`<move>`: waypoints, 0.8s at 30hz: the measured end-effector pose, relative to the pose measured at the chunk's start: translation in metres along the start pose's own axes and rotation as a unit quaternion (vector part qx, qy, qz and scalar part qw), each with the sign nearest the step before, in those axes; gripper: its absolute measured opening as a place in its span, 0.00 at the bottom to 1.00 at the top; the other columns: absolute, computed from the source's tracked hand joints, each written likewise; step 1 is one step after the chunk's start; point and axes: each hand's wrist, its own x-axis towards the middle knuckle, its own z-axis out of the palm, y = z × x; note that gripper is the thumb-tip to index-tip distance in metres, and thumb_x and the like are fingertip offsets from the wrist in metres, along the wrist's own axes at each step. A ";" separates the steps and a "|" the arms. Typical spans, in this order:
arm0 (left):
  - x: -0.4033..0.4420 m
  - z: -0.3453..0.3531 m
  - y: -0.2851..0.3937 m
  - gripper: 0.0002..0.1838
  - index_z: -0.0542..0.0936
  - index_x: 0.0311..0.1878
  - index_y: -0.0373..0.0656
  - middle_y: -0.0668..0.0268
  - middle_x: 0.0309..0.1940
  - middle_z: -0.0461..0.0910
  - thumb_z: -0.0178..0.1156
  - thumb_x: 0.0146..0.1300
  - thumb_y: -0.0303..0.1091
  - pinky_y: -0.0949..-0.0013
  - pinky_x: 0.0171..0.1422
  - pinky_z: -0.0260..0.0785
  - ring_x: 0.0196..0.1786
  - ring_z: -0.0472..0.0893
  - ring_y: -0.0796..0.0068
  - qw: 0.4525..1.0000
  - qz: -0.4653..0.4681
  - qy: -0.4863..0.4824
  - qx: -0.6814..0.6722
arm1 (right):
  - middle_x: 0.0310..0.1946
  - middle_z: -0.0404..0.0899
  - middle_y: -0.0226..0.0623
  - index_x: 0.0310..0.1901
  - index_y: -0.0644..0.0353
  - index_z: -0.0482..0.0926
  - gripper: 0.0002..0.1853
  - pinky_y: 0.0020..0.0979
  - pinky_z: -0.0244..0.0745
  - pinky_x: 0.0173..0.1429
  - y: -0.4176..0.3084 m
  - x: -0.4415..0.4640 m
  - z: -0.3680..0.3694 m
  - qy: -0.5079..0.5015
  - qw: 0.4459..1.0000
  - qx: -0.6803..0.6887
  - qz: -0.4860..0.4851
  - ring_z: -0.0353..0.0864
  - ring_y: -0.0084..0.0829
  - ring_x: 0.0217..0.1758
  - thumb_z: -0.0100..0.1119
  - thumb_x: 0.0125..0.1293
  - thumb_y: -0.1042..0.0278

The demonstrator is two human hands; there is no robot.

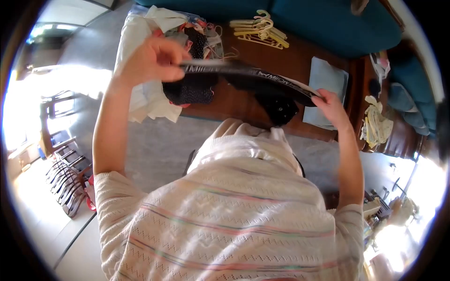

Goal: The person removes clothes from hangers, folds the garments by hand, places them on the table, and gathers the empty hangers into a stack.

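Black underpants (253,83) are stretched sideways between my hands by a lettered elastic waistband. My left hand (157,58), blurred by motion, pinches one end of the band. At the other end, my right hand (332,107) grips the band between thumb and fingers. A black cloth with a small pale print (280,107) shows below the band; I cannot tell whether it is part of the underpants. Near my left hand lies a heap of clothes, including a dark dotted cloth (190,93) and a white cloth (136,40).
Pale yellow hangers (262,32) lie stacked on the brown wooden table (295,28). At its right is a folded light blue cloth (323,77). A teal sofa (323,18) stands behind. More hangers (65,187) hang at the left, and a yellowish cloth (376,122) lies far right.
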 end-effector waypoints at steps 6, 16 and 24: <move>-0.039 0.051 -0.075 0.09 0.74 0.29 0.39 0.70 0.29 0.76 0.64 0.44 0.24 0.77 0.44 0.66 0.37 0.74 0.82 0.961 -0.131 -0.245 -0.009 | 0.20 0.72 0.27 0.34 0.66 0.76 0.06 0.24 0.66 0.35 -0.033 -0.069 -0.020 -0.156 0.980 -0.085 0.085 0.66 0.17 0.26 0.59 0.57 0.74; -0.053 0.121 -0.090 0.13 0.74 0.48 0.34 0.69 0.32 0.78 0.56 0.60 0.25 0.81 0.42 0.67 0.34 0.74 0.84 0.936 -0.231 -0.117 -0.237 | 0.26 0.74 0.21 0.37 0.61 0.78 0.06 0.21 0.68 0.37 0.010 -0.111 0.016 -0.206 0.941 0.154 0.218 0.70 0.14 0.30 0.58 0.59 0.72; 0.036 0.167 -0.064 0.17 0.71 0.52 0.32 0.64 0.36 0.78 0.56 0.59 0.25 0.74 0.38 0.74 0.37 0.79 0.77 0.886 -0.173 0.084 -0.421 | 0.23 0.73 0.25 0.35 0.64 0.76 0.07 0.23 0.70 0.26 -0.035 -0.028 0.040 -0.040 0.984 0.154 0.081 0.69 0.13 0.25 0.56 0.61 0.69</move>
